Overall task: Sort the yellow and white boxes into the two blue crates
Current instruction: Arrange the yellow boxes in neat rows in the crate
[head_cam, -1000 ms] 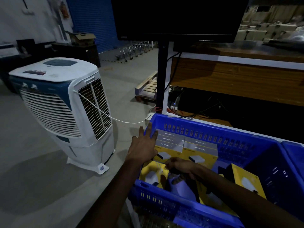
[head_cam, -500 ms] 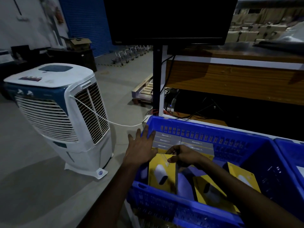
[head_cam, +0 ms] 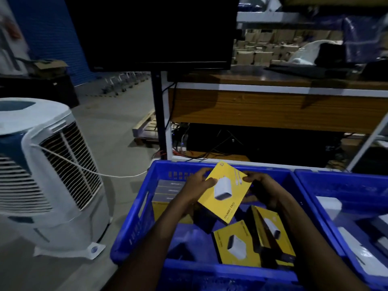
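A yellow box (head_cam: 225,192) with a white charger printed on it is lifted, tilted, above the left blue crate (head_cam: 134,223). My left hand (head_cam: 198,185) grips its left edge and my right hand (head_cam: 262,185) grips its right side. Below it in the same crate lie more yellow boxes (head_cam: 237,246), one (head_cam: 273,229) leaning on its edge, and a row of boxes (head_cam: 170,192) stands along the crate's far left wall. The right blue crate (head_cam: 327,185) touches the left one and holds white boxes (head_cam: 329,206).
A white and blue air cooler (head_cam: 48,175) stands on the floor left of the crates, its white cord (head_cam: 100,174) running toward them. Behind the crates are a wooden shelf unit (head_cam: 273,106), a dark monitor (head_cam: 155,32) on a black post, and tangled cables.
Both hands have come up out of the left crate with one yellow box, now held flat-faced above it. The view has swung to the right.
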`<move>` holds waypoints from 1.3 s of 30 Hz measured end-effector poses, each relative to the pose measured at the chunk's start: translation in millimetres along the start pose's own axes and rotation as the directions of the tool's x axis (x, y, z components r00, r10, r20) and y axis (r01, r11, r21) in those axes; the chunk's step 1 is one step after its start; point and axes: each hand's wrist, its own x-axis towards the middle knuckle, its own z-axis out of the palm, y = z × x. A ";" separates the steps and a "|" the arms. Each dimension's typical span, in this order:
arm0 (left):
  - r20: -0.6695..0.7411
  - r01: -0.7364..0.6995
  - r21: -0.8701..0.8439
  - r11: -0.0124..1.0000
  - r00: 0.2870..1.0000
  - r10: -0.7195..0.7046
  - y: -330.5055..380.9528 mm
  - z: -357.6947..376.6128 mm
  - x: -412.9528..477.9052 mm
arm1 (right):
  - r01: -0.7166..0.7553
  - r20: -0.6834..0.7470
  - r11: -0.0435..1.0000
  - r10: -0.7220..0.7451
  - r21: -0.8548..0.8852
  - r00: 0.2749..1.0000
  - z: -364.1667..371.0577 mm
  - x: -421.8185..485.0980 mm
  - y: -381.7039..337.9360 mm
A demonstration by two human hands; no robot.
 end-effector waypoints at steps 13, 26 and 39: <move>-0.127 0.004 0.066 0.998 0.992 0.004 -22.8 21.3 17.9 | -0.118 -0.142 0.916 0.068 -0.382 0.988 -12.6 15.8 28.2; -0.041 -0.093 0.511 0.854 0.990 0.133 -49.3 22.3 16.4 | -0.007 -0.026 0.684 -0.018 -0.729 0.999 -16.3 31.0 52.0; 0.017 -0.128 0.822 0.556 0.979 0.201 -60.2 27.3 7.4 | -0.012 -0.087 0.722 -0.067 -0.692 0.994 -5.9 37.7 66.5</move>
